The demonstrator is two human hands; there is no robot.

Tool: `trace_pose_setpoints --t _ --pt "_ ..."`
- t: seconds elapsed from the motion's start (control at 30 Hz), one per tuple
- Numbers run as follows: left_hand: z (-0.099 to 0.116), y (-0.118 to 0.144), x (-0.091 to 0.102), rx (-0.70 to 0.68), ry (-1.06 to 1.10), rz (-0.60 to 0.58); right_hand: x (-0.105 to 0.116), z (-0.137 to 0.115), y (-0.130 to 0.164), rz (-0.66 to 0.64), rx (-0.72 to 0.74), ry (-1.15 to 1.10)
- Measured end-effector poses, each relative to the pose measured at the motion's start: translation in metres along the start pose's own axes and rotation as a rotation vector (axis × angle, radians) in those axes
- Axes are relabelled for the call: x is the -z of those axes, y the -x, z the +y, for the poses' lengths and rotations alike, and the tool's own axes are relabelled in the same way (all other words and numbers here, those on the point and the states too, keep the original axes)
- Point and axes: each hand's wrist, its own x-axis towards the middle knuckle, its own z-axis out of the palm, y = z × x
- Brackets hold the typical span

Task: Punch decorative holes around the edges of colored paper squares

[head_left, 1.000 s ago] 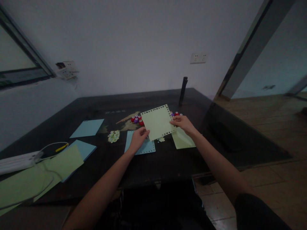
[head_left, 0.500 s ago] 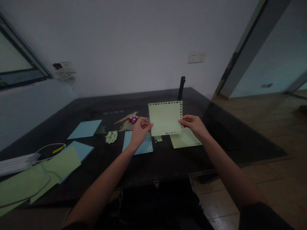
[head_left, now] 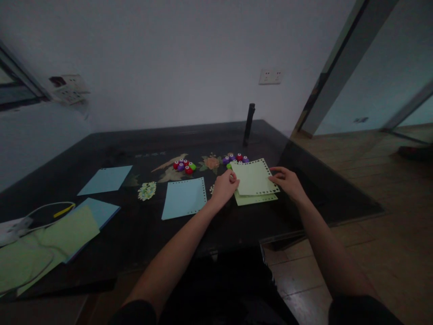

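Lowered from mid-air, the punched green sheet point(head_left: 254, 178) is pinched by left hand point(head_left: 225, 187) and right hand point(head_left: 287, 180); square its edges over the green sheet beneath point(head_left: 252, 199).

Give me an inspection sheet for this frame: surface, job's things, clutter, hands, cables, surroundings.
Surface: dark table with floral inlay.
Job's things: green punched sheet lying on another green sheet.
Clutter: blue punched sheet, plain blue sheets, small punches, paper scraps.
Hands: left hand pinches the top sheet's left edge; right hand is at its right edge.
Cables: white cable, far left.
Surroundings: white wall, wall socket, wooden floor.
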Motion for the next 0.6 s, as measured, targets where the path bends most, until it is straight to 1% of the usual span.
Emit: trace_pose_setpoints --t 0.13,0.23,0.37,0.6 --pt "-0.01 0.007 -0.002 -0.016 -0.146 -0.057 -0.002 0.009 0.006 -0.024 -0.02 0.018" --pt "-0.01 0.009 -0.001 -0.004 -0.229 -0.094 -0.004 0.011 0.007 -0.026 0.006 0.053" --pt "-0.009 0.011 -0.001 -0.02 -0.283 -0.125 -0.002 0.012 0.007 -0.059 0.031 0.131" --pt "-0.013 0.014 -0.006 -0.046 -0.36 -0.158 -0.002 0.014 0.008 -0.11 0.027 0.179"
